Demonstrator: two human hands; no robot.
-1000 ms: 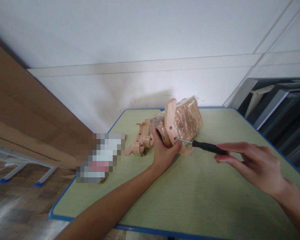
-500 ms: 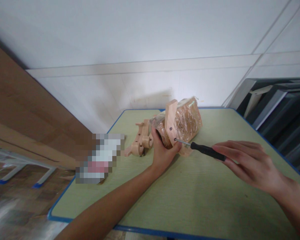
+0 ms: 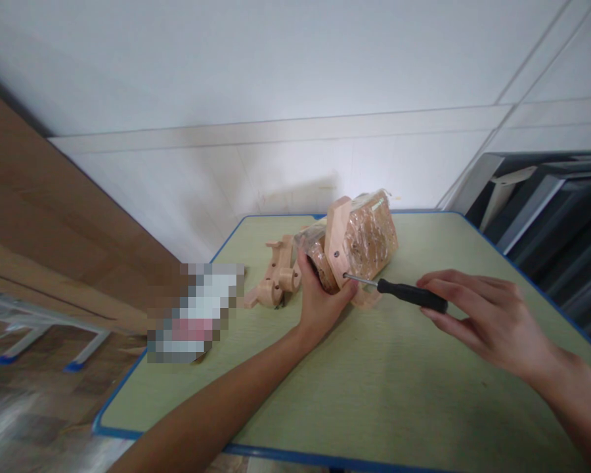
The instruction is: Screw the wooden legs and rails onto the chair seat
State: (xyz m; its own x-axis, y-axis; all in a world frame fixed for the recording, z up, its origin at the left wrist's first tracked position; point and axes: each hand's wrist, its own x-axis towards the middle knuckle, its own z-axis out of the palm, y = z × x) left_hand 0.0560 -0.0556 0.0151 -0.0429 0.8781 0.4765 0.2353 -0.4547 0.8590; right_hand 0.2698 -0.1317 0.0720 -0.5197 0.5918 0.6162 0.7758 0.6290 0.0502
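My left hand (image 3: 322, 299) is closed around the lower side of a wooden assembly (image 3: 339, 230), a pale flat piece with two dark screw holes set against brown parts wrapped in clear plastic (image 3: 372, 230). The assembly is tilted on the table. My right hand (image 3: 482, 318) pinches the black handle of a screwdriver (image 3: 408, 295) between thumb and fingers. Its metal tip meets the lower hole of the pale piece, close to my left thumb. Just left of my left hand lies another wooden piece (image 3: 276, 279) with rounded lobes and several dark holes.
The green table (image 3: 354, 401) has a blue edge and stands against a white wall (image 3: 276, 72). A blurred-out flat item (image 3: 204, 309) lies at its left. A large cardboard box (image 3: 54, 217) stands beyond that side; dark panels (image 3: 561, 217) lean at the right.
My right fingers have shifted and opened a little on the screwdriver handle, which has turned slightly. The tip stays at the same hole, and my left hand keeps its place.
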